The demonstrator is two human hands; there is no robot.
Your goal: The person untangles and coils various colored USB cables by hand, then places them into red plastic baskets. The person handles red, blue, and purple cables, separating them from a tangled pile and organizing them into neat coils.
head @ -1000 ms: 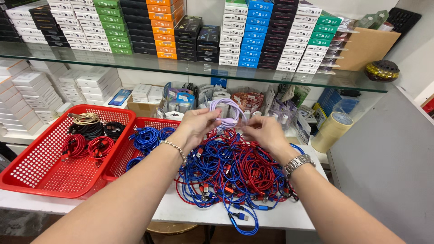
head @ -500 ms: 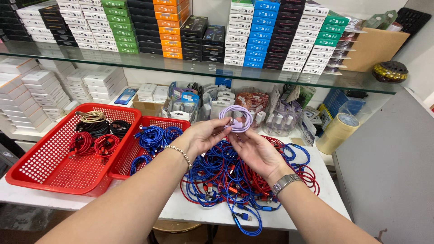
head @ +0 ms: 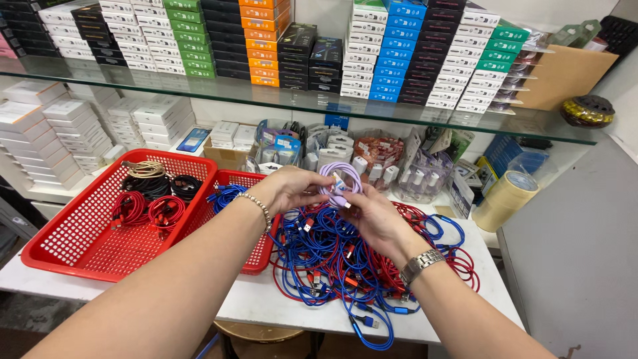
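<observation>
Shelves of boxes back the desk (head: 266, 309); two hands, left (head: 292, 189) and right (head: 372, 216), pinch one lilac cable coil (head: 339, 179) at centre; two red baskets (head: 73, 246) at left, tangled cables (head: 332, 259) uncountable.

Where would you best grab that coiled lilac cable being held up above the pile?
Probably across the bundled loops of the coiled lilac cable, pinching from opposite sides, as the left hand and right hand do. The coil stands upright and its free white plug ends sit in the middle, so gripping the rim keeps it wound.
</observation>
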